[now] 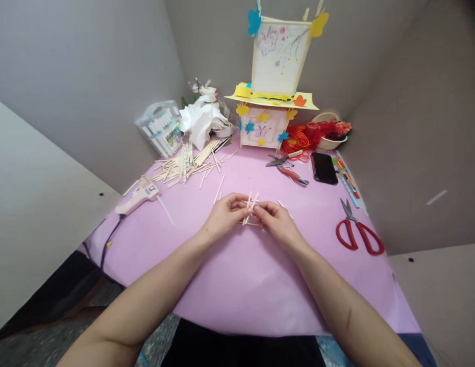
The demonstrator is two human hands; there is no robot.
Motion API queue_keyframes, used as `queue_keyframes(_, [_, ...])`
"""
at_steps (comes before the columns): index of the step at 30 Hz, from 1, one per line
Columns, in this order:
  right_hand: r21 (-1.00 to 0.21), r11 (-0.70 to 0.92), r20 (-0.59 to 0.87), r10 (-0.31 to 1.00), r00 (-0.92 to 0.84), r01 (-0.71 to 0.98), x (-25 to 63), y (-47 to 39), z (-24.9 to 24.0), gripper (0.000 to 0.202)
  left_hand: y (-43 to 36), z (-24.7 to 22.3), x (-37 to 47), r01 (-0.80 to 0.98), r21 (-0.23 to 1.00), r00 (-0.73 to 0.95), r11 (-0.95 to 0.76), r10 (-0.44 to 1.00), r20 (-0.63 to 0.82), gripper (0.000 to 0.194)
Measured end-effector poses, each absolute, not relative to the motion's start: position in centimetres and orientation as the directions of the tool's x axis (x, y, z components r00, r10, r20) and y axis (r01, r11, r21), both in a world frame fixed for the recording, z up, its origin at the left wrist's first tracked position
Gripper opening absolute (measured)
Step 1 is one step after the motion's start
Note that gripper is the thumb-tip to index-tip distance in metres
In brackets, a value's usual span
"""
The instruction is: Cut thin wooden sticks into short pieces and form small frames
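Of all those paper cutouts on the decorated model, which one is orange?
The orange cutout at the right end of the yellow ledge, below the upper white panel. Its colour sets it apart: the other cutouts visible are blue or yellow.

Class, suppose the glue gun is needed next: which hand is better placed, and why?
Probably the left hand: the glue gun lies on that side of the table, and the right hand is farther away. Both are at the thin sticks, though.

On the desk (lilac-covered), scissors and a phone lie near the right edge, a glue gun near the left.
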State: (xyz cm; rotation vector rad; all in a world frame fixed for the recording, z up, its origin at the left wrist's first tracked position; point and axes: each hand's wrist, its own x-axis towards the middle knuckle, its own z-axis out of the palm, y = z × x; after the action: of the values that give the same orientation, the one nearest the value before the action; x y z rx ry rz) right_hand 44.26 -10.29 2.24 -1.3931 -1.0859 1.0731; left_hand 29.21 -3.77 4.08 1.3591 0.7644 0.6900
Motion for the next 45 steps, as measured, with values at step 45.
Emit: queue_keyframes(45, [-0.602, 0.042, 0.119, 0.992, 0.037, 0.798, 47.0, -11.0, 2.0, 0.054, -1.9, 3.4, 27.5, 0.718, 0.380, 0.623, -0.583, 0.782, 0.023, 0.027])
